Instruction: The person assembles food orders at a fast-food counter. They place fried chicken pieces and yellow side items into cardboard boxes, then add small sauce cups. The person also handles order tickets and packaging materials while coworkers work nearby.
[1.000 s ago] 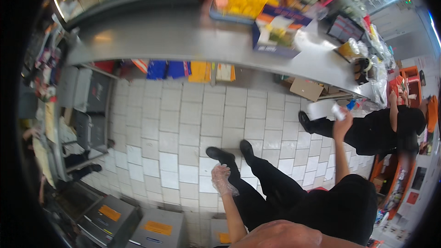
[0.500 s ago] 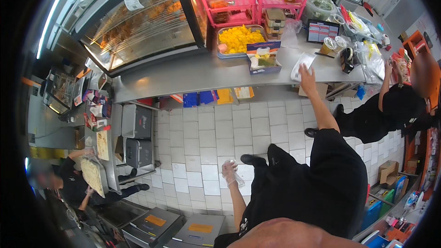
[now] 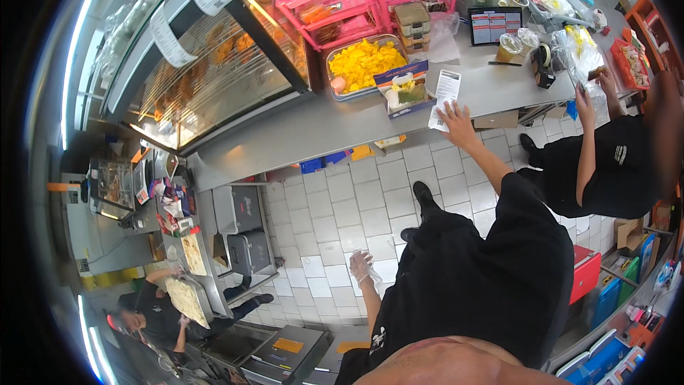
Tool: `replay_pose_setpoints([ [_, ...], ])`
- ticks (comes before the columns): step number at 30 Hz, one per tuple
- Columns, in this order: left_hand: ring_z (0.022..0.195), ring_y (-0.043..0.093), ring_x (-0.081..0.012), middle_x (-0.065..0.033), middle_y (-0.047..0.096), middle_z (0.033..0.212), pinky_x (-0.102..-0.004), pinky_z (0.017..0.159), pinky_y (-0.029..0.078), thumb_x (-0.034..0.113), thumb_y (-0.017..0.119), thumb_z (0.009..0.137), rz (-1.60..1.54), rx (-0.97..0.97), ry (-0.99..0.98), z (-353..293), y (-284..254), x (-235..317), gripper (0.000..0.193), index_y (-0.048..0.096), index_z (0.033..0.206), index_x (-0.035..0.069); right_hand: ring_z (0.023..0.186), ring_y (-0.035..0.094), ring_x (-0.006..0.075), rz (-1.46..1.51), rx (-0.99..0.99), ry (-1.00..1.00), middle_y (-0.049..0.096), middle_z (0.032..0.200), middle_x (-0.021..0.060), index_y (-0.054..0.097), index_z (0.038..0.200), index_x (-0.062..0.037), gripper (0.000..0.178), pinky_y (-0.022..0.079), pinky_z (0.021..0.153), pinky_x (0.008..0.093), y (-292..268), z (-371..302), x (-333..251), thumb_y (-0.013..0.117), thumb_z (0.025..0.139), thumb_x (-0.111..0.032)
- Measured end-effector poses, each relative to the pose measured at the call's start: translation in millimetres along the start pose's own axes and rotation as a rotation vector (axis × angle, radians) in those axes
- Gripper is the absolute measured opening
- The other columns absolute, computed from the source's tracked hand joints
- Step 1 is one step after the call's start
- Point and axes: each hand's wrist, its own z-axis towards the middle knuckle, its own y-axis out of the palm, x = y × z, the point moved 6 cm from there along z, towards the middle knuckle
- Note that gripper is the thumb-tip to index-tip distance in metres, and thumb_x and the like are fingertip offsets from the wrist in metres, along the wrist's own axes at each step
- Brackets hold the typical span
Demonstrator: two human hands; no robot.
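Note:
My right hand (image 3: 458, 125), bare and with fingers spread, lies over the lower part of a white printed paper slip (image 3: 448, 87) on the steel counter. Just left of the slip stands an open cardboard food box (image 3: 403, 91) holding something white, yellow and green. Behind that box is a metal tray (image 3: 331, 80) heaped with yellow chopped food (image 3: 365, 64). My left hand (image 3: 361, 266), in a loose clear plastic glove, hangs low over the tiled floor. Its fingers are a little apart, with nothing seen in them.
A glass display case (image 3: 214, 78) fills the counter's left. Pink racks (image 3: 331, 11), a tablet (image 3: 495, 26), lidded cups (image 3: 509, 48) and a tape dispenser (image 3: 543, 68) stand behind and right. One co-worker (image 3: 613, 164) is close at right; another at lower left holds a tray of pale food (image 3: 187, 301).
My right hand has moved left with the paper slip, which now lies flatter beside the food box. The view has turned and shifted nearer the counter. My left hand still hangs low.

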Motion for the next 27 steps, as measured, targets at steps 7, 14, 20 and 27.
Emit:
replay_pose_setpoints([
  [7, 0.072, 0.071, -0.0238, -0.0166, 0.071, 0.099, -0.0312, 0.053, 0.054, 0.039, 0.056, 0.1, -0.109, -0.155, -0.034, 38.0, 48.0, 19.8, 0.042, 0.056, 0.124, 0.004, 0.147, 0.026, 0.0429, 0.048, 0.077, 0.016, 0.034, 0.158, 0.0205, 0.046, 0.148, -0.0136, 0.086, 0.024, 0.112, 0.0659, -9.4, 9.5, -12.7, 0.069, 0.081, -0.062],
  [14, 0.074, 0.072, -0.0254, -0.0172, 0.072, 0.101, -0.0318, 0.056, 0.056, 0.037, 0.057, 0.099, 0.021, -0.169, 0.029, 66.3, 85.2, 51.3, 0.041, 0.056, 0.124, 0.004, 0.145, 0.029, 0.0428, 0.14, 0.139, -0.003, 0.035, 0.157, 0.0217, 0.056, 0.139, -0.0113, 0.082, 0.033, 0.103, 0.061, -25.7, 9.5, -15.2, 0.066, 0.08, -0.067],
  [20, 0.079, 0.072, -0.0286, -0.0175, 0.072, 0.106, -0.0381, 0.063, 0.056, 0.04, 0.054, 0.098, 0.064, -0.234, -0.012, 83.5, 86.0, 56.4, 0.045, 0.055, 0.126, 0.004, 0.143, 0.033, 0.0432, 0.109, 0.145, 0.055, 0.039, 0.155, 0.0225, 0.058, 0.138, -0.0132, 0.076, 0.037, 0.098, 0.0598, -31.4, 2.4, -15.6, 0.061, 0.085, -0.067],
  [27, 0.094, 0.069, -0.031, -0.0186, 0.067, 0.119, -0.0437, 0.078, 0.053, 0.037, 0.05, 0.097, 0.159, -0.079, -0.196, 52.6, 68.6, 60.2, 0.049, 0.05, 0.134, 0.004, 0.123, 0.048, 0.0403, 0.164, 0.168, 0.44, 0.051, 0.135, 0.0219, 0.055, 0.14, -0.0116, 0.06, 0.042, 0.09, 0.0568, -31.3, 7.7, 33.6, 0.059, 0.094, -0.049],
])
